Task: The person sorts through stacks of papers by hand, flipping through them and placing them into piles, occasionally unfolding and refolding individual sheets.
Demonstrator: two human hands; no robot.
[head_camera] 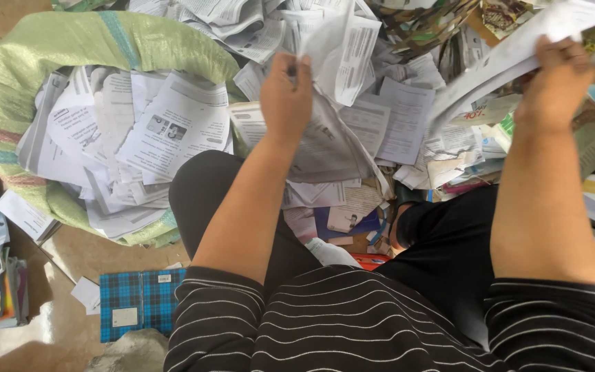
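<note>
2 hands lift printed sheets out of a paper heap

The left hand point(286, 96) pinches 1 crumpled printed sheet point(342, 48) over the loose paper pile point(394, 117) on the floor; the right hand point(556, 79) grips 1 thicker paper sheaf point(518, 48), fingers curled over its edge. Judged from here, a firm pinch near each edge and a straight lift should keep the sheets from tearing. To the left lies 1 green woven sack point(49, 41) stuffed with papers, and nearer, 1 blue checked notebook point(139, 300).
</note>
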